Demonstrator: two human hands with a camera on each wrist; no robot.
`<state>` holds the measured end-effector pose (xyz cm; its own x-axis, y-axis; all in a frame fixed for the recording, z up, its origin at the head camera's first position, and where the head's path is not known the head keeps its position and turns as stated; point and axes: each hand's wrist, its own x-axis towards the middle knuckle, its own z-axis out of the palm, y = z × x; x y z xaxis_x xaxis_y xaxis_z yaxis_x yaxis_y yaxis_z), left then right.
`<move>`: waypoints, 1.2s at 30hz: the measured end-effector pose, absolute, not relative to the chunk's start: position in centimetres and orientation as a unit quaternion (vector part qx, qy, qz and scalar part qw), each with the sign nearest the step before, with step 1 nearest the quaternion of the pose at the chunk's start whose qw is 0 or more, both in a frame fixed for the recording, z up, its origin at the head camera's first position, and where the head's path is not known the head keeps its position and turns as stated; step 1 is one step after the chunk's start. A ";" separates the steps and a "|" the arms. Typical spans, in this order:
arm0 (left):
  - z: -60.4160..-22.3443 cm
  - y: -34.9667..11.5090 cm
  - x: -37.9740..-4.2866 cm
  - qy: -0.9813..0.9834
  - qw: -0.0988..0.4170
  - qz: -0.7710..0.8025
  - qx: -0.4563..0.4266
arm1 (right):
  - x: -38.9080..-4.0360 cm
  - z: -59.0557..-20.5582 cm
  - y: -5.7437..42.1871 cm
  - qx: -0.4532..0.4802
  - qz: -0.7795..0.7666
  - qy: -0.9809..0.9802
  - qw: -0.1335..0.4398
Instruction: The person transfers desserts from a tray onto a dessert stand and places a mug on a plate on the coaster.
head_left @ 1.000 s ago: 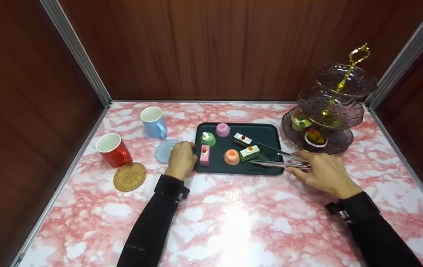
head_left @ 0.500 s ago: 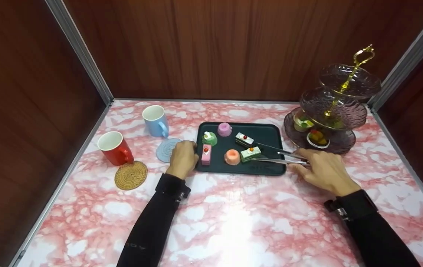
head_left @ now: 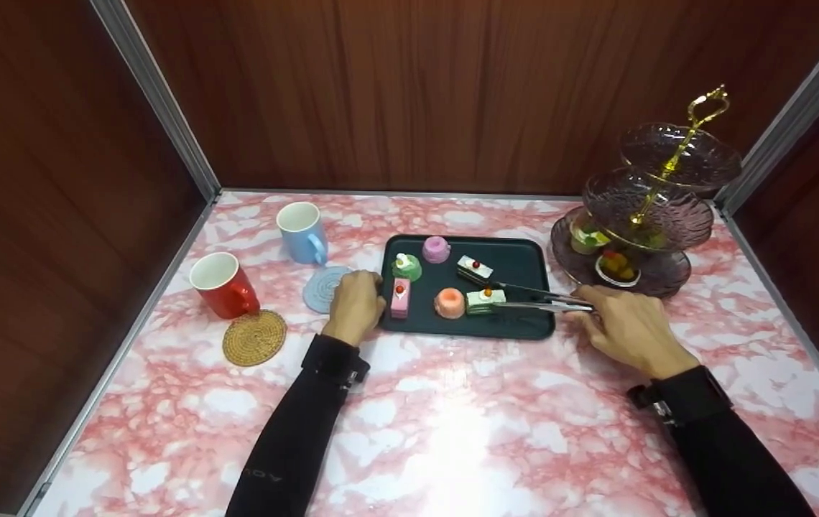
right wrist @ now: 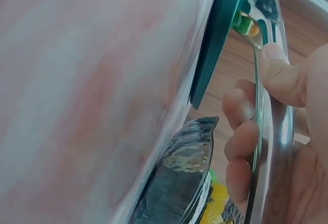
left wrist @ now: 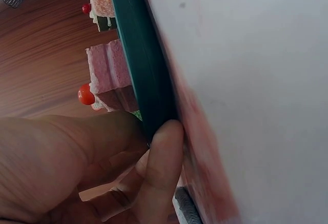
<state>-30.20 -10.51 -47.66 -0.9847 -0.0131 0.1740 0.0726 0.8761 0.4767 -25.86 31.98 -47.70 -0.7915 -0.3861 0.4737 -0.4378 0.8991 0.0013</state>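
Note:
My left hand (head_left: 355,307) pinches the left edge of the dark green tray (head_left: 510,255), one finger (left wrist: 165,147) lying against its outer side in the left wrist view. My right hand (head_left: 628,330) grips metal tongs (head_left: 542,306) reaching in over the tray's right rim. The tong tips flank a green-and-white layered cake slice (head_left: 483,304) topped with a small orange ball. Beside it sits an orange ring-shaped cake (head_left: 450,304); behind it is a dark-and-white cake slice (head_left: 475,269). A pink cake slice (head_left: 400,300) lies near my left hand.
A green cake (head_left: 406,267) and a purple one (head_left: 437,249) fill the tray's back left. A three-tier stand (head_left: 682,273) with cups of dessert on its bottom plate rises at right. Left are a blue mug (head_left: 302,233), red mug (head_left: 223,287) and two coasters (head_left: 254,337).
The tong arms have drawn together around the green-and-white cake slice, which has turned slightly to lie straighter. My left hand keeps its place at the tray's edge.

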 end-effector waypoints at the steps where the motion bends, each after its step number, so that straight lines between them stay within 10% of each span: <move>1: -47.7 -10.5 -30.2 -0.964 0.087 -0.250 -0.015 | -25.8 -47.7 32.0 0.219 0.054 -0.945 0.238; 36: -47.7 -10.5 -30.2 -0.962 0.089 -0.257 -0.021 | -24.4 -44.2 32.1 0.166 0.101 -0.930 0.311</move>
<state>-30.21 -10.47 -47.68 -0.9833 -0.0058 0.1821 0.0857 0.8673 0.4903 -24.39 32.07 -44.25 -0.7518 -0.2455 0.6120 -0.3709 0.9248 -0.0848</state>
